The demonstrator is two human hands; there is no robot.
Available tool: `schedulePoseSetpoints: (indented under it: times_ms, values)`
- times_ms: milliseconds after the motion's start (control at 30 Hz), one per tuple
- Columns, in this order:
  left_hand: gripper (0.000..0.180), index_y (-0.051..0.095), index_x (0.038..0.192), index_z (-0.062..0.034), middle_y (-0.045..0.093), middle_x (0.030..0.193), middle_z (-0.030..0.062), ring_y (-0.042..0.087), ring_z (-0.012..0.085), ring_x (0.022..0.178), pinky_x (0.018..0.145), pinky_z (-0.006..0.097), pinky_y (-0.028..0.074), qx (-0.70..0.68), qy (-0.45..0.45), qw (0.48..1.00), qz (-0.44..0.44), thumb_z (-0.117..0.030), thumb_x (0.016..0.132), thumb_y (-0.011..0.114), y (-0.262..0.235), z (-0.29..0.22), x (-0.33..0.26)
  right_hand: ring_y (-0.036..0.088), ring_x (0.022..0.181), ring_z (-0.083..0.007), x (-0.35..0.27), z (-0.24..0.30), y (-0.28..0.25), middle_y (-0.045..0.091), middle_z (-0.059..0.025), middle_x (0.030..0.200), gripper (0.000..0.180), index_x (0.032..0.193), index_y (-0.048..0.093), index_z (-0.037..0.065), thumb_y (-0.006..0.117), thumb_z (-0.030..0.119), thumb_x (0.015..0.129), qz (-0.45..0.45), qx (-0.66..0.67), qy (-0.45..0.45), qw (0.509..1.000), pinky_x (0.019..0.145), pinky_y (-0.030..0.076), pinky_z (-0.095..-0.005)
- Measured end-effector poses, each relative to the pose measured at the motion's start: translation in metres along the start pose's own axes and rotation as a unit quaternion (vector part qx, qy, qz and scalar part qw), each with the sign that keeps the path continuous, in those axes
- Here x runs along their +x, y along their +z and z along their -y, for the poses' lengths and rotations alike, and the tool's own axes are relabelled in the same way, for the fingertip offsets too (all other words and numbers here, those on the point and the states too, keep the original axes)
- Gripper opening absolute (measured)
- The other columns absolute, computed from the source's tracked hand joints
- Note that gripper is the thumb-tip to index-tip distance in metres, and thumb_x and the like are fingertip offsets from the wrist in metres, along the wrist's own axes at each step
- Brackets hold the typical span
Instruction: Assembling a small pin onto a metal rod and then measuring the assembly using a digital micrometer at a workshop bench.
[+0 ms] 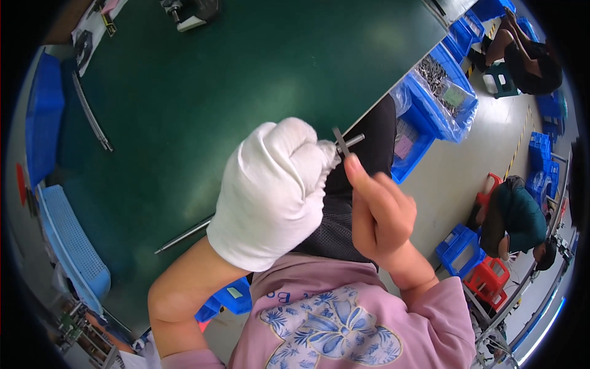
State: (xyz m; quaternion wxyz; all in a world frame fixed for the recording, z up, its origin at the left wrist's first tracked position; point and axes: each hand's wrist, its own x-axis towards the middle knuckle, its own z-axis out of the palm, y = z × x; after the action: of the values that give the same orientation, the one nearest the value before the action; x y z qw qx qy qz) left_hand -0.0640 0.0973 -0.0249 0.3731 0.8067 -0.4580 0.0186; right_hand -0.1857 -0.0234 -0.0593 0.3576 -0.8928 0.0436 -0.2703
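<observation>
My left hand point(276, 184), in a white glove, is closed around a slim metal rod point(184, 237). The rod slants across my lap, its long end over the green table and its short tip poking out past the glove toward the upper right. My bare right hand point(381, 212) pinches a thin, flat dark metal strip point(341, 141), perhaps a file or blade, between thumb and curled fingers. That strip crosses the rod just beyond the glove and appears to touch it. The middle of the rod is hidden inside the glove.
The green table point(203, 92) carries a clamp-like tool point(190, 15) at the far edge and several thin rods point(89, 111) at left, near a light-blue basket point(74, 240). Blue bins point(439, 101) of metal parts stand right. Two people sit farther right, near a red stool point(488, 280).
</observation>
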Motion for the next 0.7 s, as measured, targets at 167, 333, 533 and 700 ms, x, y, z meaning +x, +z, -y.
schedulePoseSetpoints:
  times_ms: [167,333,533,700]
  values:
    - [0.013,0.059,0.072,-0.0044,0.053,0.075,0.0076,0.053,0.0278,0.062,0.052,0.038,0.044,-0.008,-0.003,1.0,-0.001,0.002,0.062,0.065,0.002,0.001,-0.002,0.035,0.038,-0.0146,-0.005,0.004,-0.005,0.034,-0.0032,0.055,0.054,0.112,0.062,0.0,0.055,-0.012,0.06,0.013,-0.013,0.005,1.0,0.037,0.031,-0.0275]
    - [0.014,0.06,0.073,-0.0045,0.053,0.075,0.0076,0.052,0.028,0.062,0.052,0.038,0.044,0.002,0.01,1.0,0.0,0.002,0.062,0.064,0.002,0.001,-0.001,0.035,0.038,-0.0142,0.014,0.001,0.006,0.034,-0.0027,0.054,0.055,0.112,0.062,-0.001,0.055,-0.012,0.058,-0.007,-0.011,-0.019,1.0,0.037,0.031,-0.0269]
    - [0.013,0.059,0.073,-0.0048,0.054,0.076,0.0074,0.053,0.0278,0.064,0.053,0.038,0.044,0.014,0.013,1.0,0.016,0.002,0.062,0.064,0.0,0.001,0.0,0.038,0.039,-0.0138,0.003,-0.002,0.006,0.038,-0.0033,0.056,0.051,0.11,0.063,-0.001,0.056,-0.01,0.06,-0.015,-0.02,-0.011,1.0,0.037,0.031,-0.0272]
    - [0.014,0.06,0.074,-0.0057,0.054,0.075,0.007,0.053,0.0276,0.063,0.053,0.037,0.044,0.001,0.001,1.0,-0.004,0.001,0.063,0.065,0.001,0.003,0.001,0.038,0.039,-0.0133,-0.006,-0.008,0.007,0.038,-0.0027,0.056,0.051,0.109,0.063,-0.002,0.055,-0.009,0.06,-0.019,-0.016,-0.028,0.999,0.037,0.031,-0.0264]
